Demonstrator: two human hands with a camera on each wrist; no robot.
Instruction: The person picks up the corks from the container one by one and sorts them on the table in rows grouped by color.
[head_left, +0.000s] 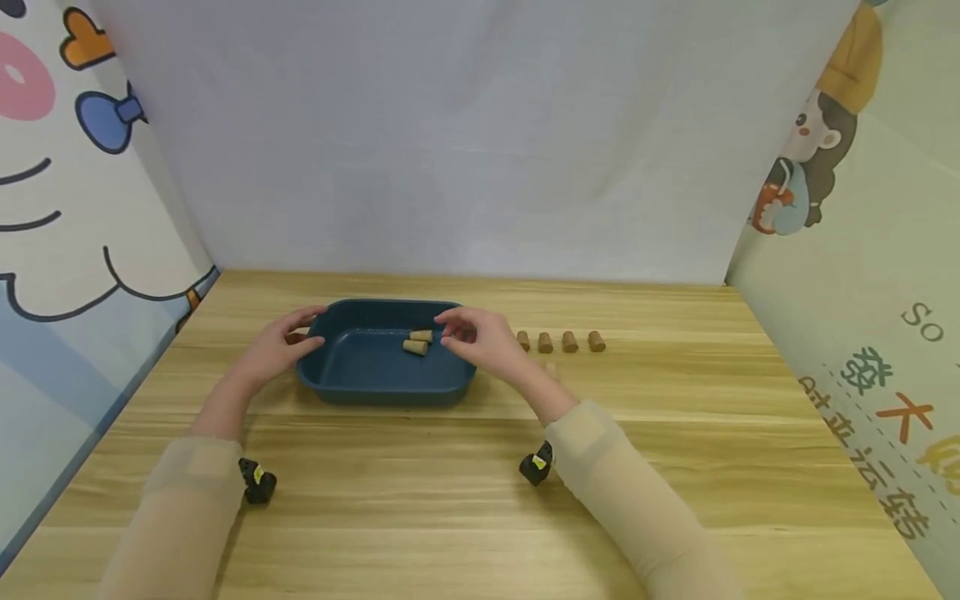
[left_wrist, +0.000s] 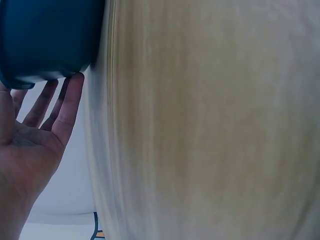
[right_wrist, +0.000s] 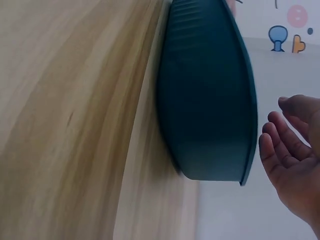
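A dark blue-green rectangular basin [head_left: 393, 396] sits on the wooden table, with two tapered cork stoppers [head_left: 416, 347] lying inside toward its right. My left hand [head_left: 273, 350] holds the basin's left end, thumb over the rim and fingers against the outer wall; the left wrist view shows those fingers [left_wrist: 67, 112] along the wall. Over the right end of the basin hovers my right hand [head_left: 480, 337], fingers loosely bent and thumb apart. In the right wrist view nothing shows between that hand's thumb and fingers [right_wrist: 282, 145].
Several darker cork stoppers [head_left: 570, 342] stand in a row right of the basin, the leftmost partly behind my right hand. A paler piece [head_left: 552, 371] shows beside my right wrist. A white backdrop [head_left: 465, 150] rises behind the table, with printed cartoon sheets [head_left: 847, 275] at the sides.
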